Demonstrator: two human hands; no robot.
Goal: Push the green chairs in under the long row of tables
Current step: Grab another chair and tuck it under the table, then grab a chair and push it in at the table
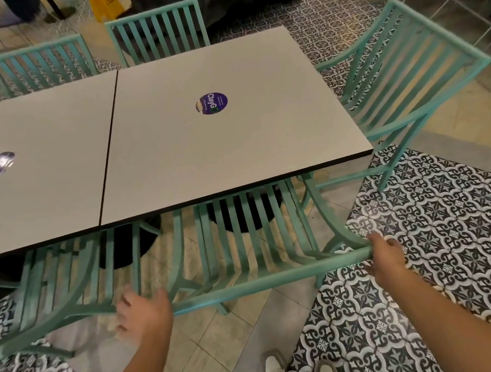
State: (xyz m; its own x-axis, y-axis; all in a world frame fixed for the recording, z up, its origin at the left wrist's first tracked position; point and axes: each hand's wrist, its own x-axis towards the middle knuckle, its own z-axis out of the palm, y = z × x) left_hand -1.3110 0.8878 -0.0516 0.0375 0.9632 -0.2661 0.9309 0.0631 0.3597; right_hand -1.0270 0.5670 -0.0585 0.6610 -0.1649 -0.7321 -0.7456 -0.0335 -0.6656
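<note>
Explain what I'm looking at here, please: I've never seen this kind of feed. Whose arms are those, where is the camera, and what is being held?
There is no machine here. The single picture comes from a wide-angle camera on a person's head, looking forward and down, so the two bare arms are the wearer's own. The left hand and right hand grip the ends of the top rail of a green chair, whose seat is partly under the grey table. A second table butts against it on the left. Each top carries only a round purple sticker. Another chair stands angled at the table's right end.
</note>
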